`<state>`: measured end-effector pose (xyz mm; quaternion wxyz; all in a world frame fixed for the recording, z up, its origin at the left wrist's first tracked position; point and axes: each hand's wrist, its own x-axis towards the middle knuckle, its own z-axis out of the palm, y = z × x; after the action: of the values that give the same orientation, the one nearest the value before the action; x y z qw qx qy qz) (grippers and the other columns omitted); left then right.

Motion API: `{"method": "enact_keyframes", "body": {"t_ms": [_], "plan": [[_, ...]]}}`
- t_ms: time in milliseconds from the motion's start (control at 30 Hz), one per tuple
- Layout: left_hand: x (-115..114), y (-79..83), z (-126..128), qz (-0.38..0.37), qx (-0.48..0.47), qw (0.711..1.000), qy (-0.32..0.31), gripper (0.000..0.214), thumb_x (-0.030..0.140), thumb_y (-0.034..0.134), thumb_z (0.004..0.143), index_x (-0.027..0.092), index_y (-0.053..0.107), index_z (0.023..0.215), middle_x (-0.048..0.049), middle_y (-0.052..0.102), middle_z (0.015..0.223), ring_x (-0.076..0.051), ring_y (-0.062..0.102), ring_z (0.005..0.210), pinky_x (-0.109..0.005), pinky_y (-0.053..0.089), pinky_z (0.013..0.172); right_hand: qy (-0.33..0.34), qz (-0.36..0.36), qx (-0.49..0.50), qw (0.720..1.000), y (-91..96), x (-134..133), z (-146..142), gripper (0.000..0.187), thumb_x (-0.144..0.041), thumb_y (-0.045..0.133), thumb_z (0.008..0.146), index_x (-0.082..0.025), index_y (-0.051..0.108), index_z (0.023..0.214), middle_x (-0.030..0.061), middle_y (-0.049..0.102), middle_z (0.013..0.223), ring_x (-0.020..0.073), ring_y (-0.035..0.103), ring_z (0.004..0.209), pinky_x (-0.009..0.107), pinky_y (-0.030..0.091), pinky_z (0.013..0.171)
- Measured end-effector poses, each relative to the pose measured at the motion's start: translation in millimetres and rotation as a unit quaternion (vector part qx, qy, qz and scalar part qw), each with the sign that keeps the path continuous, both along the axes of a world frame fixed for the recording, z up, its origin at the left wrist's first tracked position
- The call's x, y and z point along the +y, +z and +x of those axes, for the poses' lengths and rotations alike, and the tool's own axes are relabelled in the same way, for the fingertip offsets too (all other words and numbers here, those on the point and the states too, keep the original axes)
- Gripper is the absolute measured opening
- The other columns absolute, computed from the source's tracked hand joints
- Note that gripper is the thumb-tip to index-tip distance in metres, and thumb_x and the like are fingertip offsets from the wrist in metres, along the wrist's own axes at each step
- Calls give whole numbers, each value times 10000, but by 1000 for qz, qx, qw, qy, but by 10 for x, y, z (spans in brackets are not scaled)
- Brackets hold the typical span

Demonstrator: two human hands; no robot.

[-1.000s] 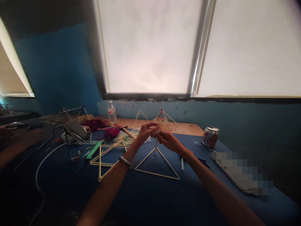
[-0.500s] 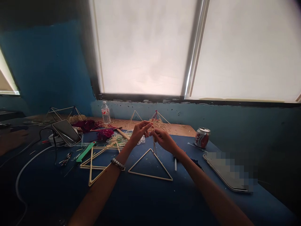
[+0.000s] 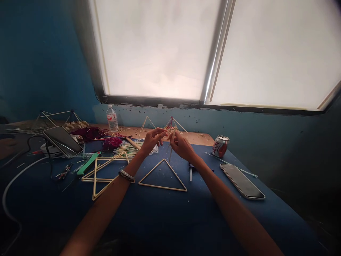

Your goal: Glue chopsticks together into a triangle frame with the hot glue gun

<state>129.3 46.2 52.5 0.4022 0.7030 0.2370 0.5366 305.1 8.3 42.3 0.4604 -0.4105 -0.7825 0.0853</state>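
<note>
My right hand (image 3: 181,144) is closed around thin pale wooden sticks (image 3: 170,155), held nearly upright with their lower part showing below the fingers. Just left of it, my left hand (image 3: 152,141) has its fingers partly stretched toward the stick tops, with a small gap between. I see nothing between its fingers. Below both hands lies a flat triangle of wooden sticks (image 3: 163,187). More stick triangles (image 3: 106,180) overlap one another beside my left forearm, which wears a beaded bracelet (image 3: 126,176).
A green-handled cutter (image 3: 89,163), a propped phone (image 3: 63,141) and magenta yarn (image 3: 112,143) are on the left. Behind stand a water bottle (image 3: 112,120) and stick pyramids (image 3: 172,122). A can (image 3: 220,146) and a phone (image 3: 242,182) are right. Another person's blurred hand (image 3: 7,146) shows far left.
My left hand has come off the sticks and moved slightly left of them. My right hand still holds them. The whole view has shifted a little.
</note>
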Motion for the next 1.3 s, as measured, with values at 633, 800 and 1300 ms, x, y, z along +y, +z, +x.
{"method": "enact_keyframes", "body": {"t_ms": [633, 800, 1300], "plan": [[27, -29, 13, -12, 33, 999, 0, 467, 571, 720, 739, 154, 674, 946, -42, 696, 815, -65, 538, 468, -195, 391, 422, 16, -27, -111, 993, 85, 13, 253, 96, -271, 550, 858, -195, 530, 804, 9, 593, 682, 143, 515, 610, 267, 356, 583], [38, -37, 6, -8, 41, 999, -3, 465, 574, 714, 744, 156, 675, 943, -40, 695, 794, -70, 542, 465, -200, 388, 424, 85, -118, -93, 985, 172, -74, 318, 227, -380, 581, 875, -192, 521, 764, -12, 567, 606, 123, 506, 537, 252, 356, 521], [53, -40, 9, -11, 63, 998, 0, 461, 573, 704, 755, 157, 669, 952, -25, 689, 757, -74, 547, 463, -201, 392, 430, -17, 39, -238, 970, 41, -49, 168, 368, -394, 428, 990, -204, 443, 675, -53, 373, 542, 102, 277, 518, 269, 206, 536]]}}
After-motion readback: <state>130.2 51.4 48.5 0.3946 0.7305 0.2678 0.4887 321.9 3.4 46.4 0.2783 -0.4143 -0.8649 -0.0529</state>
